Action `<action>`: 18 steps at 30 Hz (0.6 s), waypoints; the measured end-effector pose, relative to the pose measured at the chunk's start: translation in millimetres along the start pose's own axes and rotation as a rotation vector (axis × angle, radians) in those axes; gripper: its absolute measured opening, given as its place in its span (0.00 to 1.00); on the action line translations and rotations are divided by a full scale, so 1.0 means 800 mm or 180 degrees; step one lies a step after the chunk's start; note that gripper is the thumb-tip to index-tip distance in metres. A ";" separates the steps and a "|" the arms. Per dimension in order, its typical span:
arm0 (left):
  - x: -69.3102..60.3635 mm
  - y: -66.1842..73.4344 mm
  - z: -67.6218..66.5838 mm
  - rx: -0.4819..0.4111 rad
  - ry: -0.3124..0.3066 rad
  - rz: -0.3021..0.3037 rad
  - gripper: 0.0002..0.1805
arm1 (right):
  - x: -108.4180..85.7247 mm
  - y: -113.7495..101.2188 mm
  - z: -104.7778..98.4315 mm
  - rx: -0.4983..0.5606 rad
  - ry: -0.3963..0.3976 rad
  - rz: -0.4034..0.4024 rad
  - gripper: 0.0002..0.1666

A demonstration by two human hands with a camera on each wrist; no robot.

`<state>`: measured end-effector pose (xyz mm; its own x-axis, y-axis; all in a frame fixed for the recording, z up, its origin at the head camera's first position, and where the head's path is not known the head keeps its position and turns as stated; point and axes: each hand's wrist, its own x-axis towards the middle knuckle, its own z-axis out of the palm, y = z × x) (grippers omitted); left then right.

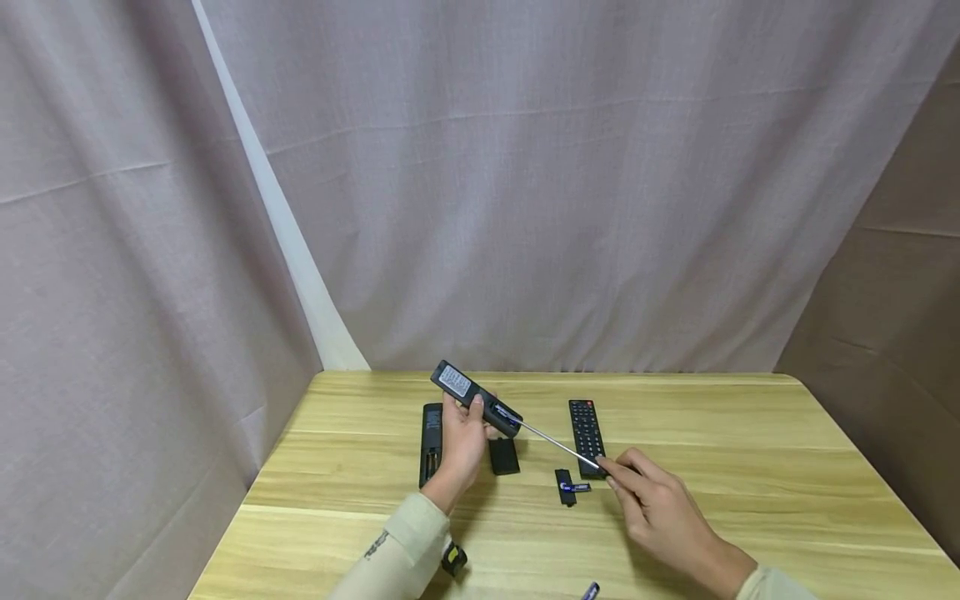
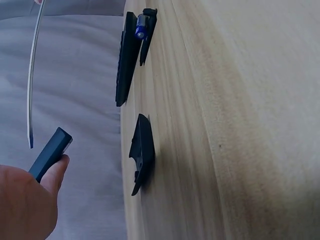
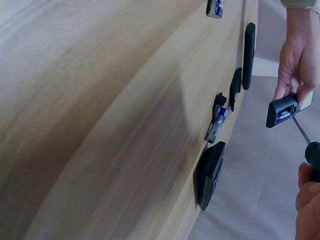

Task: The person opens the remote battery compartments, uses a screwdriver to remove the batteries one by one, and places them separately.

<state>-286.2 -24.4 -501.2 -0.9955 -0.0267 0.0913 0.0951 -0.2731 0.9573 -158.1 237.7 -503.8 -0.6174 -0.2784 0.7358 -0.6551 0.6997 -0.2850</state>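
Observation:
My left hand [image 1: 463,442] grips a black remote control [image 1: 480,398] above the table, its back and white label turned up. In its uncovered battery compartment a blue battery [image 3: 283,115] shows. My right hand [image 1: 663,508] holds a screwdriver [image 1: 558,442] by its black handle [image 3: 313,154]. The long metal shaft reaches across to the compartment, with its tip at the battery. Whether the tip touches the battery is too small to tell. Below the left hand lies a black battery cover [image 1: 504,457].
A second remote [image 1: 431,425] lies back up, partly behind the left hand. Another remote [image 1: 587,429] lies buttons up near the right fingers. A blue battery [image 1: 577,487] rests on a small cover [image 1: 564,497]. Nearer are a black-and-yellow object [image 1: 453,559] and another battery [image 1: 592,591].

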 end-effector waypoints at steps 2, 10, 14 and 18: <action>0.000 0.000 0.000 -0.0012 -0.0006 -0.0003 0.18 | 0.001 0.000 -0.001 0.0018 0.0007 0.0004 0.23; 0.002 0.000 -0.001 -0.0032 0.0002 -0.0017 0.20 | 0.002 0.002 -0.001 0.0064 0.0066 0.0035 0.22; 0.003 0.000 -0.002 -0.0048 0.0001 0.0012 0.20 | 0.003 0.004 -0.002 0.0044 0.0072 0.0055 0.23; 0.003 0.001 -0.002 -0.0050 0.0000 0.0013 0.20 | 0.004 0.007 -0.003 -0.0014 0.0067 0.0025 0.22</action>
<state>-288.5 -26.5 -500.5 -0.9951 -0.0280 0.0953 0.0993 -0.2880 0.9525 -162.5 242.5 -501.7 -0.6131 -0.2591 0.7463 -0.6484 0.7047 -0.2880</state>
